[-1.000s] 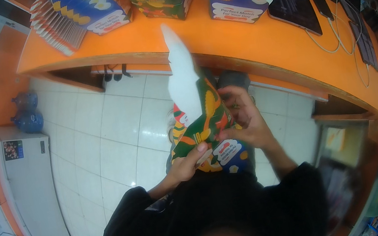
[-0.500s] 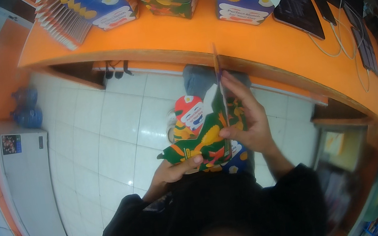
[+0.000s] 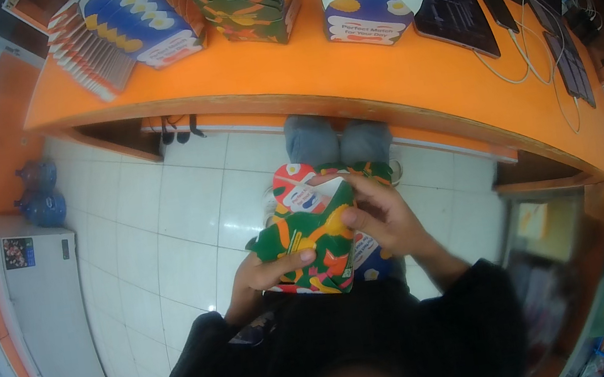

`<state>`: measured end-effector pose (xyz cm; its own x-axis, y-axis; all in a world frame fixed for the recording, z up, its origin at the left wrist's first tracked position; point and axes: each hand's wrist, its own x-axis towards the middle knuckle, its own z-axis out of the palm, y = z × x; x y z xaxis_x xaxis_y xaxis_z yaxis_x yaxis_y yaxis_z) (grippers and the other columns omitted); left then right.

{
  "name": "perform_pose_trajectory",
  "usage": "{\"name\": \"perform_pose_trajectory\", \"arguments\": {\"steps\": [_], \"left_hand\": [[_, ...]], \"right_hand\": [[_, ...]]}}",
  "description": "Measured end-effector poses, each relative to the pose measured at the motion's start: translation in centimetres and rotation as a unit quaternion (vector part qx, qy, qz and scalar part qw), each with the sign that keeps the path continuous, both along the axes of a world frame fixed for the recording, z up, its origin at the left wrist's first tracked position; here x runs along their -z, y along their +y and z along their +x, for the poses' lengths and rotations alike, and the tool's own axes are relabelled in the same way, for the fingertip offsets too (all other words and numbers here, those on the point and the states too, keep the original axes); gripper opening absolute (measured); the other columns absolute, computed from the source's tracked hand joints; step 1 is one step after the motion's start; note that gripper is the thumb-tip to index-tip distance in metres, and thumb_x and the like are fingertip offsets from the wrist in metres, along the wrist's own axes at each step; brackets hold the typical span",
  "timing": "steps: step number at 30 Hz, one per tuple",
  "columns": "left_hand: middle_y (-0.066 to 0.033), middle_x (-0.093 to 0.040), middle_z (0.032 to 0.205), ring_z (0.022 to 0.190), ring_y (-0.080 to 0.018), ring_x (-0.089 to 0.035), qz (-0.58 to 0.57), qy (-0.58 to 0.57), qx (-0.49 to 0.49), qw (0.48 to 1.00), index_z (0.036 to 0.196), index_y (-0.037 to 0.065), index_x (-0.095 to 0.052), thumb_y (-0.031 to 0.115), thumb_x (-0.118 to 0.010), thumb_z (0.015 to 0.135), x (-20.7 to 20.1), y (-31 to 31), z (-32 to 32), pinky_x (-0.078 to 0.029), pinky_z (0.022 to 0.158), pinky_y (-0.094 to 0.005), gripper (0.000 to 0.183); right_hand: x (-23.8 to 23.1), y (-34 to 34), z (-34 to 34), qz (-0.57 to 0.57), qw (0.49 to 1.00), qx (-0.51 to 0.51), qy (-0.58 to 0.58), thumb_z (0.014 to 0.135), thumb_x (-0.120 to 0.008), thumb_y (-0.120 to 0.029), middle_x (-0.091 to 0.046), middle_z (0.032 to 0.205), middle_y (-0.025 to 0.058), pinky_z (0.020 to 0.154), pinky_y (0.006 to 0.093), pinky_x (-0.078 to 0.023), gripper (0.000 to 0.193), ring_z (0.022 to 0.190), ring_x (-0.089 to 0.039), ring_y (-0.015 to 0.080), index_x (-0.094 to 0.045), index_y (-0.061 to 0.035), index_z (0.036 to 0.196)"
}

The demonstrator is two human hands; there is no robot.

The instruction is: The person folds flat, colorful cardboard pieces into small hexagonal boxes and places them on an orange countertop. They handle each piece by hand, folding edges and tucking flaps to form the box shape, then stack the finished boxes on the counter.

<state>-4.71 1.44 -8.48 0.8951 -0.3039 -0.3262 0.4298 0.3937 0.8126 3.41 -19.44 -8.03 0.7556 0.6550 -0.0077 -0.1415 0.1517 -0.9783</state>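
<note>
Over my lap, both hands hold a green paper food box (image 3: 311, 246) patterned in orange, yellow and red. It looks mostly flat, with a white inner flap raised near its top. My left hand (image 3: 272, 272) grips its left side, thumb lying across the printed face. At the upper right edge, my right hand (image 3: 389, 222) pinches the box between thumb and fingers. Behind it, partly covered, are a red box piece with a white label (image 3: 293, 182) and a blue box piece (image 3: 372, 252). More green printed card shows beyond my right fingers.
The orange table (image 3: 238, 72) carries fanned, nested blue boxes (image 3: 136, 22), nested green boxes (image 3: 243, 2) and an opened blue-and-white box (image 3: 370, 14). To their right lie a tablet (image 3: 450, 6), phones and white cables (image 3: 528, 53). Blue water jugs (image 3: 43, 207) stand behind a white freezer (image 3: 46, 305).
The green box has turned from edge-on to showing its printed face. My right hand has come lower, nearer my body. The view has shifted slightly.
</note>
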Motion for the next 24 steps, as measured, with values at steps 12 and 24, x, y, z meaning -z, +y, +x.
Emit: {"name": "perform_pose_trajectory", "arguments": {"steps": [12,24], "left_hand": [[-0.0142,-0.063,0.100,0.094,-0.0212,-0.062,0.237,-0.263,0.027,0.935,0.121,-0.002,-0.050,0.017,-0.059,0.090,-0.3,-2.1,3.2,-0.047,0.081,-0.0299,0.037],[-0.0065,-0.065,0.095,0.084,-0.0138,-0.061,0.126,-0.059,-0.041,0.989,0.112,-0.002,-0.057,0.012,-0.066,0.086,-0.1,-1.8,3.4,-0.049,0.073,-0.0265,0.030]], "right_hand": [[1.2,-1.4,0.9,0.007,0.997,0.063,0.040,0.094,-0.057,-0.015,-0.064,0.106,0.0074,0.088,0.0246,-0.045,0.032,0.099,-0.058,0.0098,-0.053,0.0034,0.120],[1.0,-1.2,0.9,0.034,0.991,0.113,0.068,0.092,-0.058,-0.007,-0.067,0.106,0.0122,0.085,0.0243,-0.049,0.027,0.096,-0.062,0.0122,-0.056,0.0063,0.116]]}}
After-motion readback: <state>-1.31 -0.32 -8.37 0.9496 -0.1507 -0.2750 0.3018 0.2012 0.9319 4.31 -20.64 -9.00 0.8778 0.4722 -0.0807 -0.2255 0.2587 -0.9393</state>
